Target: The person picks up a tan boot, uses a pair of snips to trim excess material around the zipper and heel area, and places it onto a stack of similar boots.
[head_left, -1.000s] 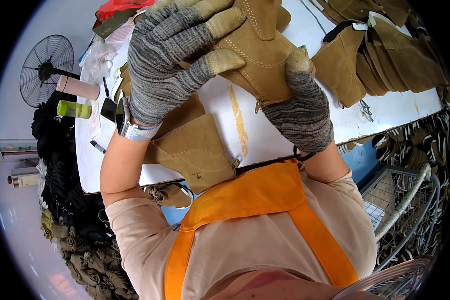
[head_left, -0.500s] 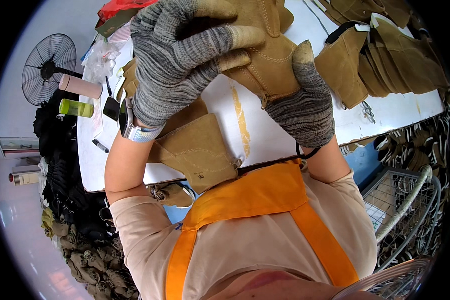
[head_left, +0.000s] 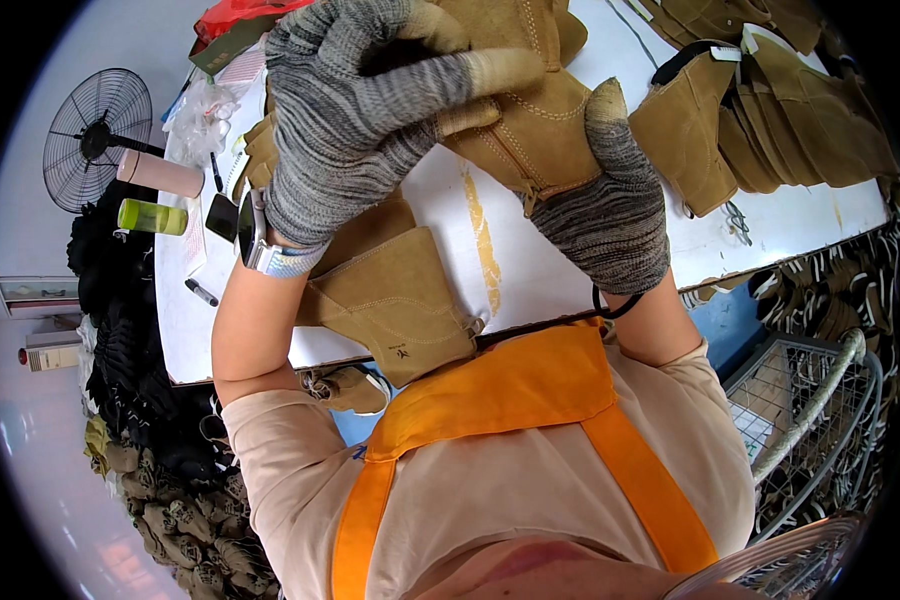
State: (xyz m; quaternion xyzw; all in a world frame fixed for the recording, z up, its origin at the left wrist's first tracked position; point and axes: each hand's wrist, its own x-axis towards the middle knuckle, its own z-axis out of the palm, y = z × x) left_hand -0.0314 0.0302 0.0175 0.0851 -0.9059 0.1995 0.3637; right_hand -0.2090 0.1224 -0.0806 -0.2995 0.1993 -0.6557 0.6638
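Note:
A tan suede boot upper (head_left: 540,125) with pale stitching and a zipper is held up over the table, its top cut off by the frame edge. My right hand (head_left: 610,230), in a grey knit glove with tan fingertips, grips its lower end. The right thumb lies along the outside, while the other fingers are hidden in or behind the suede. My gloved left hand (head_left: 355,120) is closed at its left side, thumb against the edge and index finger stretched across the stitched face. Below the left hand, another tan boot upper (head_left: 395,300) lies near the table's front edge.
Stacked tan boot uppers (head_left: 790,120) cover the right of the white table (head_left: 440,215). Small scissors (head_left: 737,223) lie beside them. At left are a pink bottle (head_left: 160,173), a green bottle (head_left: 152,216), a marker (head_left: 201,292) and a fan (head_left: 97,138). A wire cart (head_left: 800,420) stands right.
My left index finger has slid a little to the right across the suede, widening the gap to the finger above it. My right hand and the boot upper stay nearly still.

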